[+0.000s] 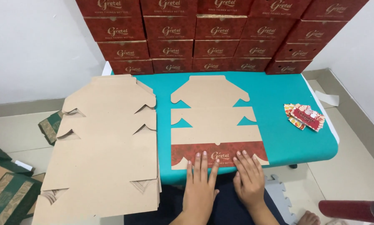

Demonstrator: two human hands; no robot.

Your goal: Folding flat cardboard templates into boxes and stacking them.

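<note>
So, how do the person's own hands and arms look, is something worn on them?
Both are bare: the left hand and the right hand wear no gloves, and no rings, watch or sleeves show on the wrists and forearms. The fingernails are short and unpainted.

A flat, unfolded cardboard box blank (214, 121) lies in the middle of the frame, plain brown side up, notched flaps pointing toward the top. Its nearest panel is folded over, showing a dark red printed face along the lower edge, pressed flat.
</note>
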